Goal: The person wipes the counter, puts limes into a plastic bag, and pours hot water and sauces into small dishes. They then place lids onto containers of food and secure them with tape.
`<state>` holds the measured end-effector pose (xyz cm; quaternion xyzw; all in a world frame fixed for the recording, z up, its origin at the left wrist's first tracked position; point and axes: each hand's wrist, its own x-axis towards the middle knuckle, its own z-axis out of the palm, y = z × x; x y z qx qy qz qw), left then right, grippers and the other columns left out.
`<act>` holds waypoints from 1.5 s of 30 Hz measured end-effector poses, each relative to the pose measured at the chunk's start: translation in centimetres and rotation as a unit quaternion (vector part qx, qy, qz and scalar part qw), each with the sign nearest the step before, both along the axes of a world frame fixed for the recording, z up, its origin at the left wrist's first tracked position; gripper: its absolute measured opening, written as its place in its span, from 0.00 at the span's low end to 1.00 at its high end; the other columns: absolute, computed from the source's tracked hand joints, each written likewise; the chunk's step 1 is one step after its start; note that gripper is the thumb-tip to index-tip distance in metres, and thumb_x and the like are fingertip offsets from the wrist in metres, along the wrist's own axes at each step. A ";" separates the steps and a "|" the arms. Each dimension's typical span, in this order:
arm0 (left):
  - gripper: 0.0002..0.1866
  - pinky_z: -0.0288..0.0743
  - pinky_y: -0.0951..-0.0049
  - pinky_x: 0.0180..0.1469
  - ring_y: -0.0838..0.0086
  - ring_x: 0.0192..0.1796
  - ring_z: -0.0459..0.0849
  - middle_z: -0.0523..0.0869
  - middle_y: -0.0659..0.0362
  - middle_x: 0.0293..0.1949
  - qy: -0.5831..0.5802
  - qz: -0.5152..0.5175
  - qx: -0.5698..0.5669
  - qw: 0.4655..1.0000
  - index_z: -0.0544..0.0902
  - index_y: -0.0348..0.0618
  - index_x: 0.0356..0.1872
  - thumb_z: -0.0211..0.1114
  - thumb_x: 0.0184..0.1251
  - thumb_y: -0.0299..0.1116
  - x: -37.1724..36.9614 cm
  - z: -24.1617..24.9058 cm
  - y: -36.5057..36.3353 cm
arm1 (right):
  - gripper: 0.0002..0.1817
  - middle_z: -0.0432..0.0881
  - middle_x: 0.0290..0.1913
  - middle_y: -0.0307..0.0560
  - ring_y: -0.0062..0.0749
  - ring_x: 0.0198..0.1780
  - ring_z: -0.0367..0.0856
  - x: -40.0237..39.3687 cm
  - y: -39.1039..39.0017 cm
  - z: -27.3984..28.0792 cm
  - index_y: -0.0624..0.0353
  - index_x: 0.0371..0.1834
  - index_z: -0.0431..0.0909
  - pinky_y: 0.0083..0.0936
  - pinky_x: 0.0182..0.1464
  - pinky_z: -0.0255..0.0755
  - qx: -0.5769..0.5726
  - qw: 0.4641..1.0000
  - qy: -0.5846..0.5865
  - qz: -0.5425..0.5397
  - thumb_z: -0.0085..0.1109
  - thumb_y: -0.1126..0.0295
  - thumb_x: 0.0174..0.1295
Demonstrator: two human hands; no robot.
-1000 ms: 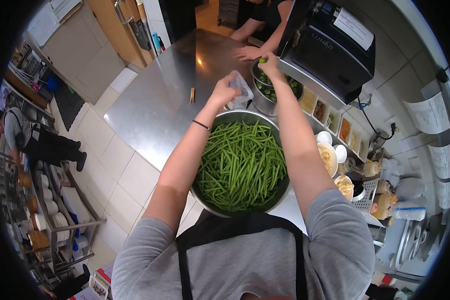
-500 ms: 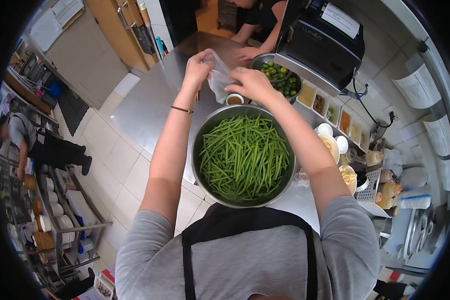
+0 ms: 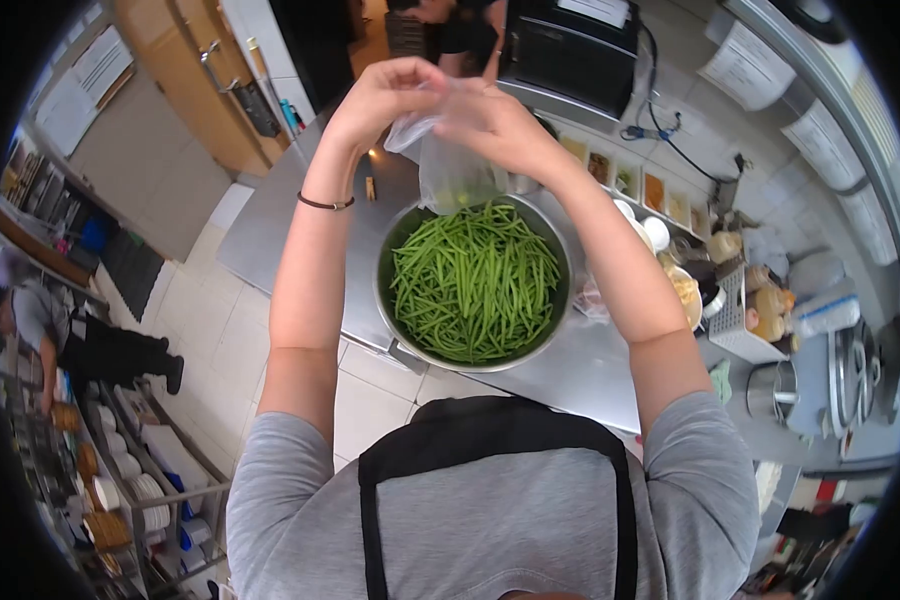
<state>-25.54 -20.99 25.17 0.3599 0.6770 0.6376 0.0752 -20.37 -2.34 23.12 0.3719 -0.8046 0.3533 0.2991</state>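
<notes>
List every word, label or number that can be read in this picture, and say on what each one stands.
None can be read.
White paper sheets on the right wall: print too small.
White label on the black machine: blurred.
Papers on the beige wall at left: too small.

The person wears a grey short-sleeved T-shirt (image 3: 490,520) with sleeves that end above the elbows. Over the shirt lies a black apron (image 3: 490,435): the bib runs across the chest, and two black straps pass down over the shoulders. A thin dark band (image 3: 324,204) encircles the left wrist. Both hands and forearms are bare.
</notes>
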 end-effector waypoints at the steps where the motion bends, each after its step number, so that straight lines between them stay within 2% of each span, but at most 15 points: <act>1: 0.08 0.69 0.86 0.36 0.83 0.33 0.76 0.81 0.62 0.32 0.029 -0.027 0.047 0.998 0.79 0.38 0.37 0.62 0.55 0.23 1.3 0.6 1.4 | 0.12 0.75 0.26 0.51 0.42 0.33 0.73 0.9 0.7 0.2 0.62 0.30 0.75 0.33 0.37 0.66 0.047 0.999 -0.016 0.013 0.53 0.62 0.58; 4: 0.25 0.70 0.78 0.48 0.79 0.46 0.75 0.76 0.57 0.49 0.096 -0.091 0.171 0.976 0.70 0.38 0.54 0.65 0.53 0.28 2.5 0.8 4.0 | 0.10 0.77 0.31 0.54 0.43 0.36 0.75 3.0 3.8 1.1 0.61 0.36 0.76 0.31 0.40 0.68 0.056 0.993 -0.087 -0.058 0.53 0.67 0.54; 7: 0.43 0.63 0.72 0.57 0.72 0.55 0.70 0.72 0.59 0.53 0.038 -0.133 0.045 0.989 0.63 0.37 0.60 0.75 0.42 0.40 4.3 -3.6 7.8 | 0.10 0.77 0.32 0.54 0.45 0.36 0.75 5.9 6.4 3.1 0.62 0.36 0.75 0.31 0.41 0.68 0.044 0.990 -0.098 -0.088 0.51 0.68 0.56; 12: 0.10 0.68 0.78 0.45 0.79 0.38 0.76 0.80 0.63 0.34 -0.034 -0.196 -0.082 0.977 0.79 0.37 0.38 0.62 0.57 0.31 10.9 -5.4 16.8 | 0.10 0.79 0.28 0.50 0.44 0.30 0.76 10.2 11.2 5.3 0.63 0.35 0.75 0.29 0.35 0.70 0.048 0.975 -0.013 -0.216 0.50 0.67 0.60; 18: 0.13 0.64 0.76 0.51 0.76 0.43 0.74 0.80 0.60 0.38 -0.070 -0.263 -0.035 0.962 0.78 0.38 0.28 0.50 0.67 0.35 14.9 -6.9 24.7 | 0.11 0.79 0.23 0.44 0.29 0.25 0.76 16.9 20.8 7.0 0.62 0.32 0.77 0.24 0.31 0.70 -0.030 0.961 -0.075 -0.265 0.50 0.65 0.61; 21: 0.16 0.62 0.74 0.53 0.73 0.46 0.73 0.80 0.59 0.38 -0.080 -0.256 -0.025 0.963 0.75 0.40 0.25 0.48 0.68 0.38 17.2 -6.9 28.4 | 0.11 0.78 0.22 0.43 0.25 0.23 0.74 19.5 25.0 5.2 0.63 0.31 0.77 0.22 0.29 0.69 0.024 0.969 0.058 -0.239 0.54 0.65 0.59; 23: 0.16 0.62 0.74 0.53 0.73 0.45 0.74 0.80 0.59 0.38 -0.072 -0.246 -0.013 0.967 0.75 0.40 0.25 0.47 0.69 0.38 18.6 -7.2 30.5 | 0.10 0.77 0.20 0.41 0.23 0.22 0.73 22.0 27.2 4.4 0.61 0.32 0.78 0.20 0.27 0.67 0.106 0.940 -0.189 -0.264 0.59 0.65 0.55; 27: 0.16 0.64 0.73 0.53 0.72 0.46 0.74 0.80 0.58 0.38 0.042 -0.194 -0.117 0.973 0.73 0.41 0.25 0.46 0.69 0.38 20.1 -10.4 34.4 | 0.10 0.76 0.19 0.39 0.22 0.22 0.72 26.7 33.6 8.9 0.60 0.32 0.79 0.19 0.27 0.67 0.085 0.945 -0.183 -0.257 0.62 0.66 0.52; 30: 0.15 0.64 0.72 0.53 0.72 0.46 0.74 0.79 0.57 0.39 0.078 -0.174 -0.127 0.973 0.72 0.39 0.25 0.45 0.69 0.36 22.0 -11.5 35.9 | 0.17 0.81 0.38 0.46 0.38 0.39 0.78 29.9 37.0 10.8 0.60 0.38 0.79 0.27 0.40 0.72 -0.080 0.942 -0.182 -0.272 0.62 0.61 0.49; 32: 0.12 0.65 0.73 0.51 0.72 0.45 0.74 0.79 0.57 0.38 0.088 -0.149 -0.152 0.973 0.72 0.39 0.27 0.46 0.67 0.34 23.5 -11.8 36.8 | 0.15 0.79 0.36 0.40 0.25 0.35 0.75 29.1 38.3 7.9 0.59 0.41 0.79 0.23 0.40 0.71 0.028 0.961 -0.127 -0.243 0.63 0.68 0.49; 33: 0.11 0.66 0.73 0.49 0.73 0.42 0.75 0.80 0.59 0.35 0.128 -0.153 -0.143 0.969 0.73 0.38 0.27 0.47 0.66 0.33 23.9 -12.5 37.2 | 0.18 0.78 0.44 0.42 0.30 0.42 0.75 28.8 37.6 5.8 0.58 0.44 0.78 0.28 0.46 0.70 0.101 0.960 -0.130 -0.228 0.63 0.69 0.48; 36: 0.10 0.67 0.74 0.48 0.72 0.40 0.75 0.80 0.59 0.35 0.123 -0.140 -0.237 0.954 0.73 0.38 0.26 0.48 0.64 0.31 26.4 -12.9 38.3 | 0.13 0.81 0.32 0.47 0.37 0.36 0.80 27.6 36.5 3.1 0.59 0.36 0.78 0.29 0.42 0.71 0.254 0.919 -0.271 -0.135 0.62 0.71 0.45; 39: 0.09 0.68 0.73 0.46 0.72 0.39 0.76 0.81 0.58 0.34 0.023 -0.146 -0.176 0.973 0.73 0.38 0.25 0.48 0.62 0.29 27.2 -15.6 38.5 | 0.10 0.81 0.32 0.47 0.36 0.36 0.80 29.2 36.3 5.0 0.60 0.32 0.78 0.29 0.40 0.71 0.188 0.942 -0.179 -0.211 0.62 0.69 0.46; 41: 0.09 0.68 0.73 0.46 0.72 0.39 0.76 0.80 0.58 0.33 0.012 -0.114 -0.156 0.981 0.73 0.38 0.25 0.47 0.62 0.28 27.4 -17.0 38.5 | 0.10 0.79 0.32 0.49 0.40 0.35 0.79 30.4 37.1 6.0 0.59 0.34 0.77 0.29 0.39 0.71 -0.073 0.962 0.001 -0.265 0.61 0.70 0.47; 45: 0.09 0.68 0.71 0.43 0.71 0.37 0.77 0.80 0.57 0.30 0.027 -0.069 -0.158 0.985 0.73 0.39 0.25 0.47 0.62 0.29 28.9 -16.9 38.3 | 0.11 0.79 0.35 0.48 0.41 0.37 0.78 33.7 31.8 2.8 0.57 0.38 0.75 0.30 0.38 0.72 0.133 0.946 -0.035 -0.293 0.58 0.71 0.49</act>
